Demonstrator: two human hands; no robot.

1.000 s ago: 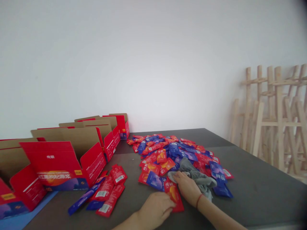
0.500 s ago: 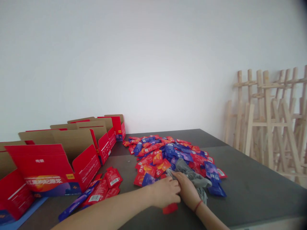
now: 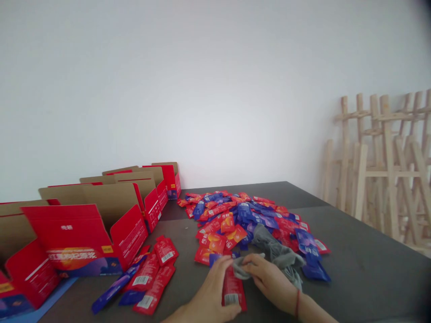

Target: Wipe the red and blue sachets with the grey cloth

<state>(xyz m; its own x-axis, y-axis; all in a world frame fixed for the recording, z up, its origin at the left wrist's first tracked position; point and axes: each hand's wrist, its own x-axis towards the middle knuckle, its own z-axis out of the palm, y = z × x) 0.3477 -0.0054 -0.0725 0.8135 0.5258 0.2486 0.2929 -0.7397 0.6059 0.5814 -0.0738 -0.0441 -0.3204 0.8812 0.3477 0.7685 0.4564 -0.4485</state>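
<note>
A red sachet (image 3: pixel 233 287) with a barcode label lies in front of me on the dark table. My left hand (image 3: pixel 210 289) is open at its left side, fingers and thumb spread around its edge. Closed on one end of a crumpled grey cloth (image 3: pixel 279 251) is my right hand (image 3: pixel 266 278), just above the sachet's upper end. The rest of the cloth trails right, against a heap of red and blue sachets (image 3: pixel 235 215). Several more sachets (image 3: pixel 155 273) lie in a small group to the left of my left hand.
Open red cardboard boxes (image 3: pixel 77 242) stand in a row along the left, with brown insides. A blue flat thing (image 3: pixel 55 298) lies under the nearest ones. The dark table (image 3: pixel 357 260) reaches back to a white wall. Wooden easels (image 3: pixel 377 170) stand beyond its right edge.
My hands have moved apart; the left one has opened and shifted left and down, uncovering the red sachet. One more red sachet now shows in the left group. The view has turned slightly left.
</note>
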